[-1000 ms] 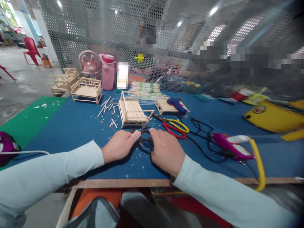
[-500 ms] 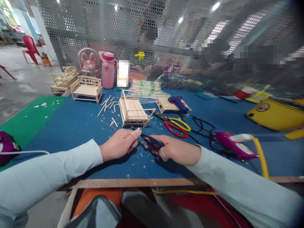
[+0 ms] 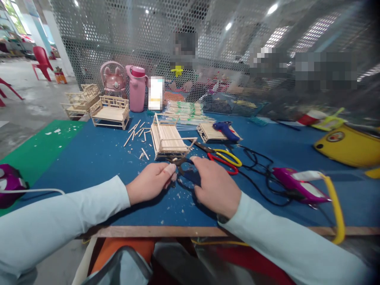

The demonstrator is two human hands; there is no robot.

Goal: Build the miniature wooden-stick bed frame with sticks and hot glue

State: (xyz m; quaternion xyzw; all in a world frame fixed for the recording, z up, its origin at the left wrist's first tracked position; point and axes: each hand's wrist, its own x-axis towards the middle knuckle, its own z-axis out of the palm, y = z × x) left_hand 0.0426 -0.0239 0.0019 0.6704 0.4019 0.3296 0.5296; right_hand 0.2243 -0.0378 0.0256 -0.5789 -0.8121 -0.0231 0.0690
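Note:
My right hand point(image 3: 218, 184) is closed on the handles of dark blue pliers point(image 3: 190, 174), whose jaws point left and lie at my left fingertips. Thumb and fingers of my left hand point(image 3: 151, 180) pinch a small pale piece of stick point(image 3: 174, 160) at those jaws. Just beyond both hands stands a small wooden bed-like frame point(image 3: 169, 140) made of thin sticks. Loose cut sticks point(image 3: 135, 132) lie to its left. Scissors with red and yellow handles point(image 3: 227, 157) rest on the table to its right.
A blue glue gun point(image 3: 227, 131) lies on a low stick frame at the back. Purple devices sit at both sides point(image 3: 299, 186) point(image 3: 10, 184), with cables near my right arm. Small finished benches point(image 3: 111, 113), a pink bottle point(image 3: 137, 91) and a yellow case point(image 3: 350, 144) stand farther back.
My right hand has turned and lifted, back now upward, and the pliers' handles are spread wider. My left hand has hardly moved. The whole view has shifted slightly.

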